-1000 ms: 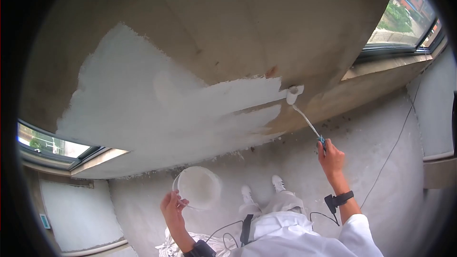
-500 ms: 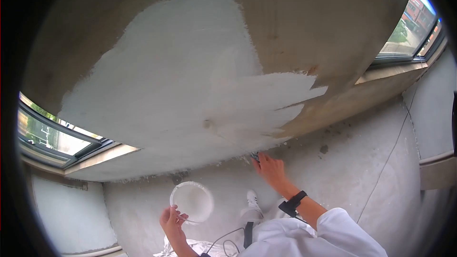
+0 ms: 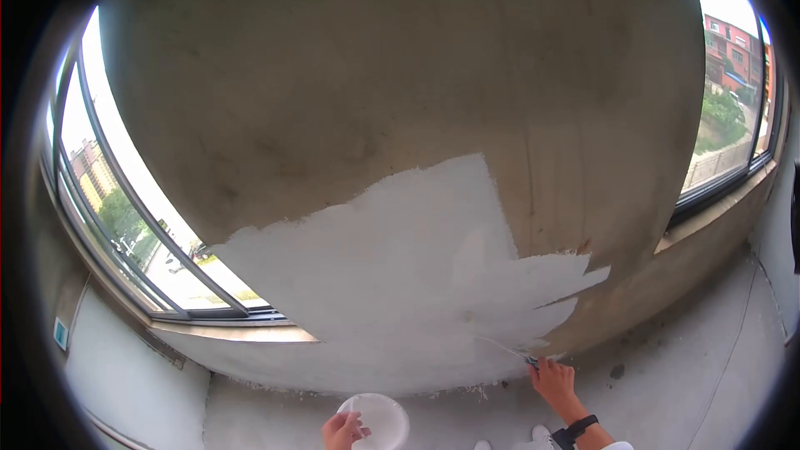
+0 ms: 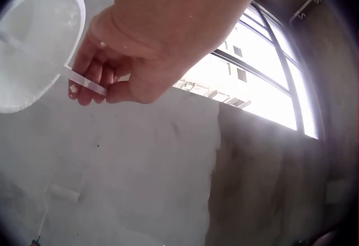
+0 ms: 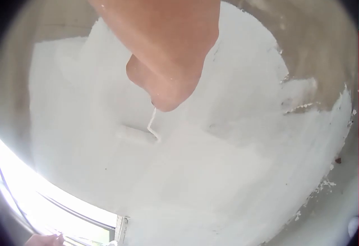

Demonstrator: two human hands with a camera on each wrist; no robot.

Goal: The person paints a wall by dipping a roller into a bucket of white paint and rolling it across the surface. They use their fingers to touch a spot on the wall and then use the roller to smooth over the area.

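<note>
A white plastic bucket hangs at the bottom of the head view. My left hand grips its pale strip handle, and the bucket's rim shows beside the fingers in the left wrist view. My right hand holds a paint roller by its dark grip. Its white sleeve lies against the painted patch of the wall, where it nearly blends in. In the right wrist view my hand hides the grip, leaving the thin bent rod in sight.
Bare brown wall surrounds the white patch above and to the right. Windows stand at the left and right, with sills below. A cable runs across the grey floor. My shoes show near the wall's foot.
The roller has gone from the patch's right edge leftward into the white area, my right hand moving with it. The head view has tilted up. My left hand keeps its hold on the bucket handle.
</note>
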